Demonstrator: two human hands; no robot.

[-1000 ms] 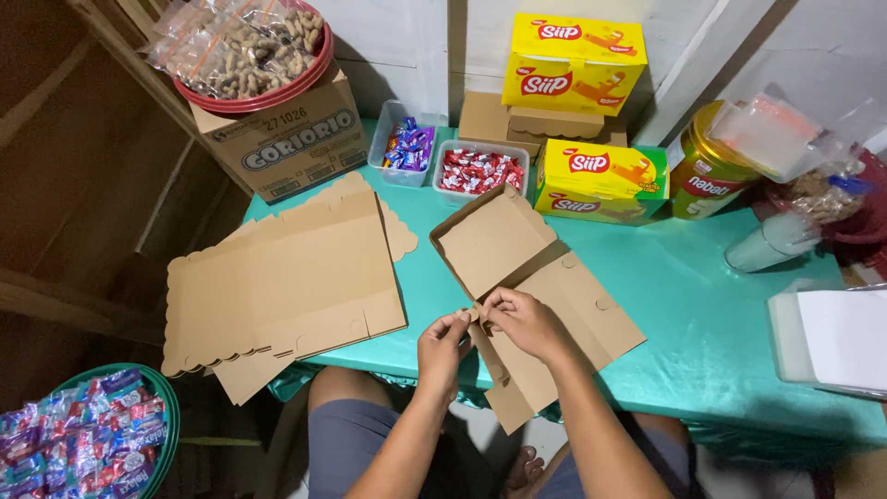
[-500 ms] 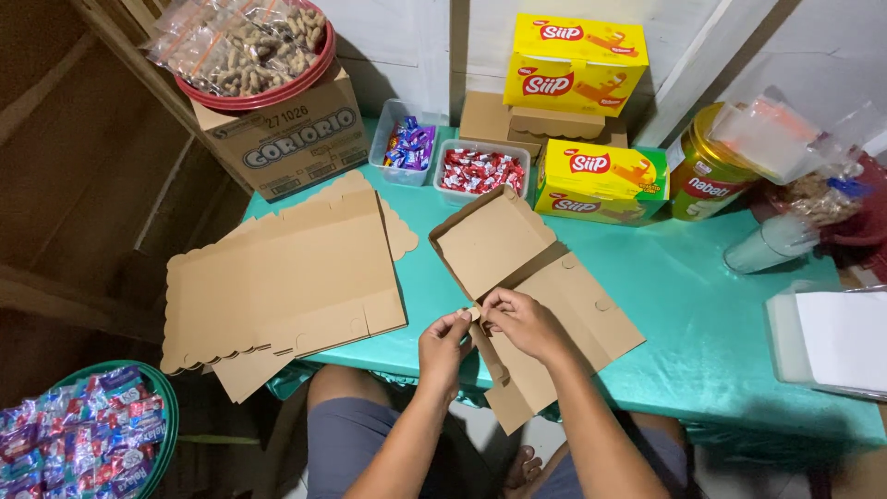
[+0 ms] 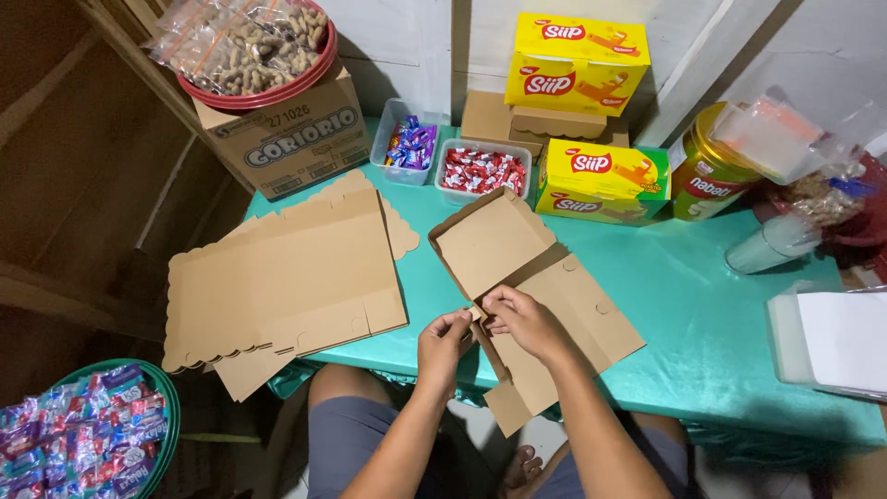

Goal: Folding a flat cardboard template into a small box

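Both hands, left (image 3: 443,344) and right (image 3: 522,319), pinch a small flap at the box blank's (image 3: 554,314) nine-o'clock edge; light, stiff card, likely best gripped along folds.

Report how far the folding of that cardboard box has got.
Done: one panel of the cardboard box blank stands folded up at the far end. In hand: left hand and right hand pinch a small tab at its near left corner. Left: the other sides lie flat on the green table, and a stack of flat blanks waits beside it.
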